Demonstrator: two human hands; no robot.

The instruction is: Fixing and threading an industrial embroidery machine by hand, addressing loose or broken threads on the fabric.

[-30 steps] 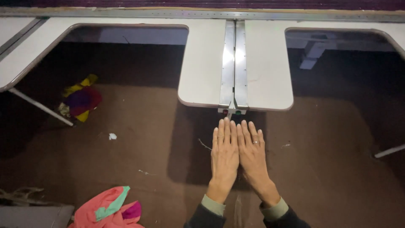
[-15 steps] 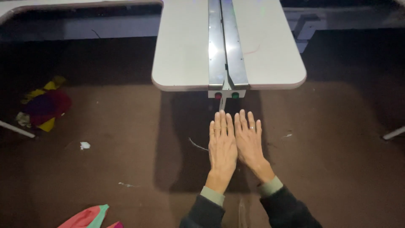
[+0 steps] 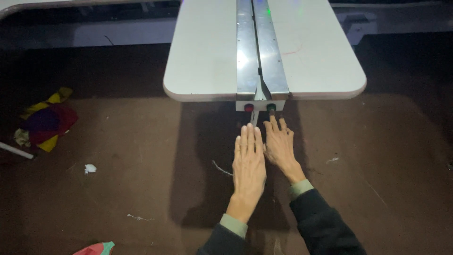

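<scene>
Hovering right hand [image 3: 279, 146] below green button [image 3: 271, 107]

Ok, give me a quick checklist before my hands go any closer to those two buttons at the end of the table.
1. Both hands empty: left hand and right hand flat, open: ok.
2. Red button and green button unobstructed: ok.
3. Right fingers nearest the green button; contact: cannot tell.
4. Metal rail free of cloth: ok.
5. White table top bare: ok.
6. Fabric scraps lie on the floor, away from the hands: ok.
</scene>
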